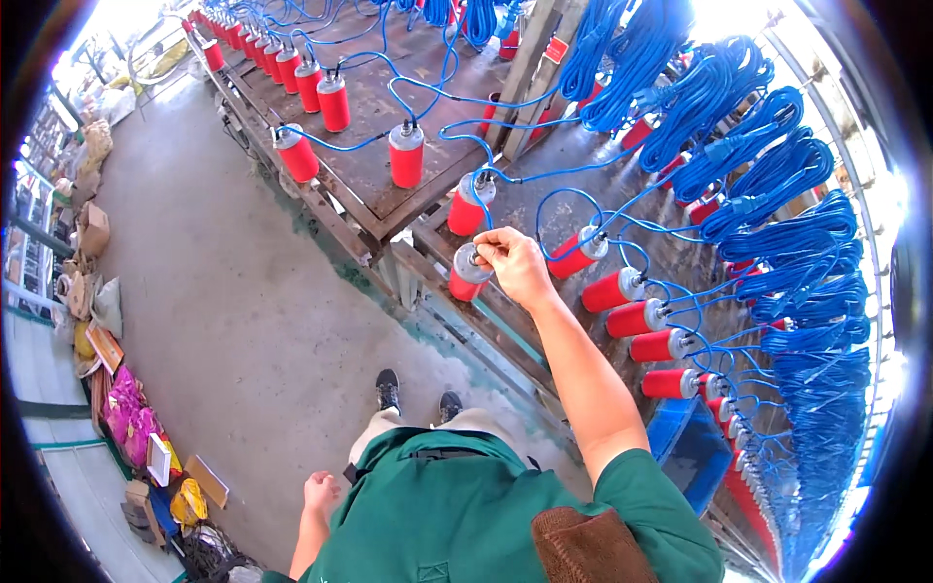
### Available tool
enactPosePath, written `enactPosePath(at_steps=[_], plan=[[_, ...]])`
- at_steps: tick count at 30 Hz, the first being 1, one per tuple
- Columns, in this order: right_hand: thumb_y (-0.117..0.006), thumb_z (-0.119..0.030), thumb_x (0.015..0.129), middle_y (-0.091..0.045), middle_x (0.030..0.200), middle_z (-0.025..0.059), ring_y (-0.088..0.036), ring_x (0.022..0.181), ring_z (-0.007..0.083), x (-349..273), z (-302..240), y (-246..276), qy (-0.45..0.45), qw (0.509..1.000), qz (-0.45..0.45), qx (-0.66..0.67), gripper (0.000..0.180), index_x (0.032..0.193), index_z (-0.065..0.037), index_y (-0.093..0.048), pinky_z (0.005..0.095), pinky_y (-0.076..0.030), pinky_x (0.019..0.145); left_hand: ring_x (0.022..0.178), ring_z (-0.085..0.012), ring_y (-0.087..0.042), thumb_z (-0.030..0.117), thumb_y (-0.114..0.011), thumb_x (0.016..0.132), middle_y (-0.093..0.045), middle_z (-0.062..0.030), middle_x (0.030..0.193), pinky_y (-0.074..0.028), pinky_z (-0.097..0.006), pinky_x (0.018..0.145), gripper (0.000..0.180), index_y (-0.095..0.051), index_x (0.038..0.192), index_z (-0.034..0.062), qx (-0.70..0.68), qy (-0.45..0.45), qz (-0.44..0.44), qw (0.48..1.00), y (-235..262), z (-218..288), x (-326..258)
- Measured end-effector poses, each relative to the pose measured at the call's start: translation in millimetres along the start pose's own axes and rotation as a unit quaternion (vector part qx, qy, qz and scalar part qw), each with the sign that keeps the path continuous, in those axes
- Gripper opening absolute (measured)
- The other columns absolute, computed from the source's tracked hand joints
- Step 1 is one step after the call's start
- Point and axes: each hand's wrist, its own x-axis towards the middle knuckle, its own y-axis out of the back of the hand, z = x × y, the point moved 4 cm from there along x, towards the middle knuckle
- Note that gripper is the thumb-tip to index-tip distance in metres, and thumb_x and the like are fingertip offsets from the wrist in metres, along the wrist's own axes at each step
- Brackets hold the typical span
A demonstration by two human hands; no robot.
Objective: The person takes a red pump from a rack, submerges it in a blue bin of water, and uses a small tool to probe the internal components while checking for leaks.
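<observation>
in the head view, the right hand (515,264) reaches out over the near edge of the metal bench (569,206), its thumb and forefinger brought close together in a pinch at the grey top of a red cylinder (466,286). the gap between the fingertips is small; the fingers hide the fitting there, so i cannot tell whether they grip a stub, a cable end or the cap itself. the cylinder is by the bench edge, grey end up, just in front of another red cylinder (466,216); whether its base bears its full weight i cannot tell. the left hand (321,494) hangs low beside the body, fingers loosely curled, with nothing visible in it

a blue cable (540,214) loops just beside the right hand, and bundled blue cables (753,194) lie along the far side, past a row of tilted red cylinders (637,319)

the step in hand seems to be placing or adjusting this one cylinder by its top. the next move, i judge, calls for a steady pinch, the base settled well inside the edge, and slack in the cable so that the neighbour is not tugged over
</observation>
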Motion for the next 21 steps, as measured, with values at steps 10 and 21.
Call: enactPosePath(at_steps=[10,21], plan=[[-0.066,0.000,0.099,-0.074,0.099,0.0100,-0.074,0.085,0.0149,-6,-2,-4,-0.041,0.998,0.033,0.035,0.013,0.111,0.003,-0.069,0.0301,-0.061,0.080,0.087,-0.0169,-0.071,0.017,-0.067,0.099,-0.075,-0.0120,0.096,-0.056,-0.031,0.080,0.026,-0.069,0.113,-0.0041,0.030,-0.372,-0.001,0.928,-4,268,82],[-0.072,0.000,0.089,-0.069,0.093,0.0163,-0.071,0.085,0.0290,-16,-38,-3,0.058,0.984,0.070,-0.156,0.013,0.101,0.001,-0.067,0.0376,-0.056,0.079,0.101,-0.0166,-0.071,0.007,-0.069,0.098,-0.073,-0.0082,0.116,-0.057,-0.032,0.090,0.029,-0.071,0.127,0.0022,0.026,-0.605,-0.246,0.757,-151,537,-92]])
